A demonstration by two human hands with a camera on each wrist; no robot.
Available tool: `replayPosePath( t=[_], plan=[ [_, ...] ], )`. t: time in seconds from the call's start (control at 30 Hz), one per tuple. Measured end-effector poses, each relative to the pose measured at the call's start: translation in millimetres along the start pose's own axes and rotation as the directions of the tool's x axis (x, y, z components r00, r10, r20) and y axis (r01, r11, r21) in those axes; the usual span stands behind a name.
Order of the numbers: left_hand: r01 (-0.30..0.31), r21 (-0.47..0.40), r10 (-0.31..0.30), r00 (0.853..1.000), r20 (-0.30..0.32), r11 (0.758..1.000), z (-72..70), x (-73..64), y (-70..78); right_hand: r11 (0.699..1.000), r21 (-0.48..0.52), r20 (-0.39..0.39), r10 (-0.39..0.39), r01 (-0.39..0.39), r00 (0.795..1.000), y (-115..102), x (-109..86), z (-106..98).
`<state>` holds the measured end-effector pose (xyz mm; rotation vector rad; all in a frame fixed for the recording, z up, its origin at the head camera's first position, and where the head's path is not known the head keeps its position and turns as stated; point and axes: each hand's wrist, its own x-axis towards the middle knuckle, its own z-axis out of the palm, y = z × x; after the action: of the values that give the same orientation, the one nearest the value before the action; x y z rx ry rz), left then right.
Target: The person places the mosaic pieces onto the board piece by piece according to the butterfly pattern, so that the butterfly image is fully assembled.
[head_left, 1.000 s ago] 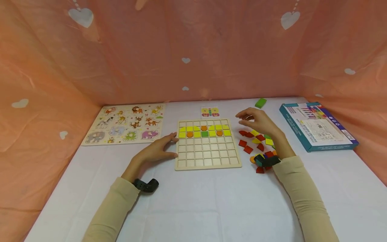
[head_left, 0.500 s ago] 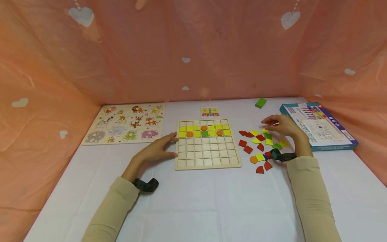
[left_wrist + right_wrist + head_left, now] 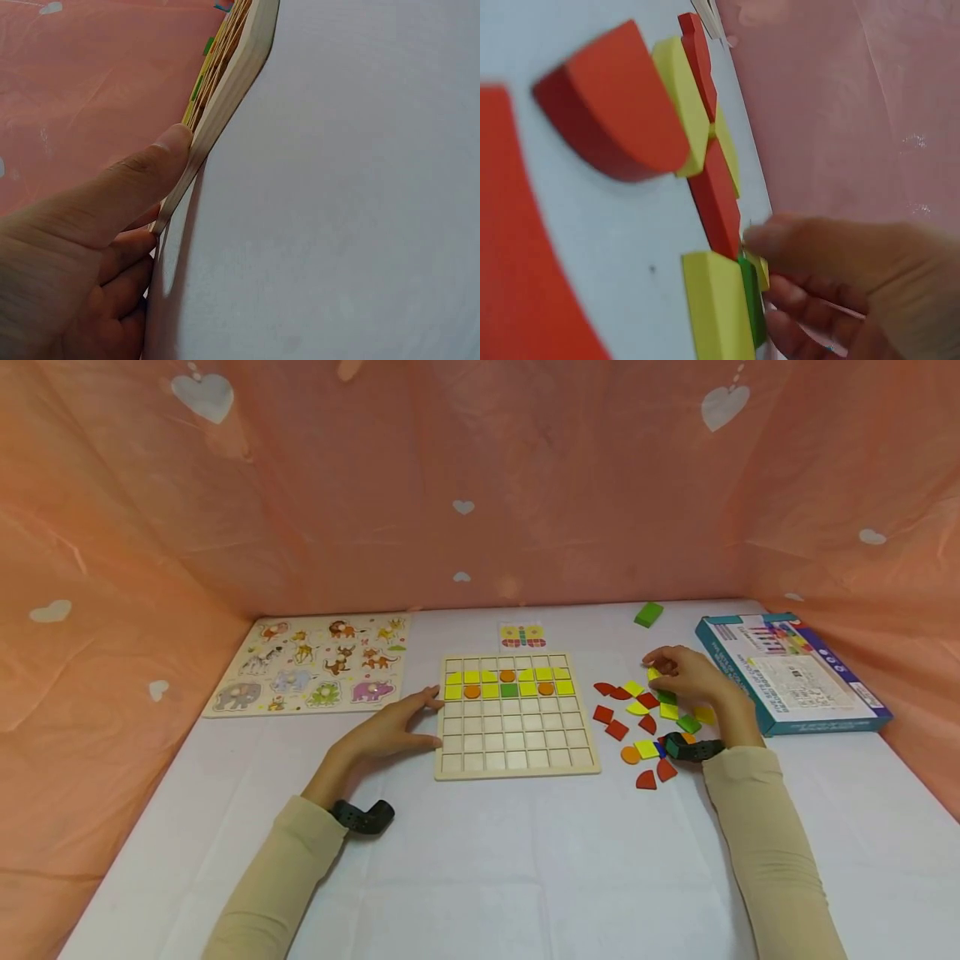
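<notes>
My left hand (image 3: 390, 727) rests against the left edge of a wooden grid board (image 3: 517, 772), thumb and fingertips spread along that side. In the left wrist view the thumb lies on the board's edge (image 3: 241, 71). Yellow tiles (image 3: 454, 692), orange discs (image 3: 507, 677) and a green square (image 3: 509, 691) fill two upper rows of the grid. Over the far side of the loose pieces, my right hand (image 3: 693, 681) pinches a small yellow piece (image 3: 653, 674) between thumb and fingers. A green block (image 3: 751, 300) lies right beside its fingertips in the right wrist view.
Several loose red pieces (image 3: 617, 729), along with yellow, green and orange ones, lie right of the board. A butterfly pattern card (image 3: 522, 636) stands behind it. An animal puzzle (image 3: 315, 668) is at left, a teal box (image 3: 795, 672) at right, a green block (image 3: 648, 614) at the back.
My right hand has moved right from beside the board to the loose pieces, then closed its fingertips on the yellow piece. The left hand stays at the board's edge.
</notes>
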<state>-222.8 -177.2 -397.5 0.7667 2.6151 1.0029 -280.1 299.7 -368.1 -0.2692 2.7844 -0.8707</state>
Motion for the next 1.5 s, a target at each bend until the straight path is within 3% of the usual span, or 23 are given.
replayPosePath(
  t=[0.23,0.53,0.7,0.87,1.07,1.23,1.5],
  plan=[
    [0.005,-0.008,-0.005,1.000,0.006,1.000,0.6,0.4,-0.5,0.996,-0.031,-0.044,0.078,-0.079,0.996,-5,0.8,5],
    [0.003,0.000,-0.003,1.000,0.001,1.000,-0.5,0.2,0.2,0.999,-0.017,-0.057,0.036,-0.037,0.998,-13,1.0,5],
    [0.004,-0.002,-0.004,1.000,0.008,1.000,-1.0,-0.4,0.4,0.999,-0.009,-0.140,-0.047,0.046,0.989,-49,3.9,10],
    [0.020,-0.014,-0.020,1.000,0.014,1.000,-1.4,-0.6,1.2,0.969,-0.013,-0.146,-0.246,0.246,0.958,-107,13.7,32],
    [0.026,-0.015,-0.026,1.000,0.017,1.000,-0.4,0.8,1.1,0.873,0.045,-0.071,-0.481,0.485,0.874,-164,26.4,77],
    [0.017,-0.012,-0.017,1.000,0.019,1.000,0.4,2.1,0.2,0.836,0.078,-0.016,-0.544,0.543,0.839,-192,36.5,110],
    [0.009,-0.014,-0.009,1.000,0.011,1.000,-1.7,0.1,2.3,0.831,0.039,-0.006,-0.555,0.555,0.832,-204,47.2,143]
  ],
)
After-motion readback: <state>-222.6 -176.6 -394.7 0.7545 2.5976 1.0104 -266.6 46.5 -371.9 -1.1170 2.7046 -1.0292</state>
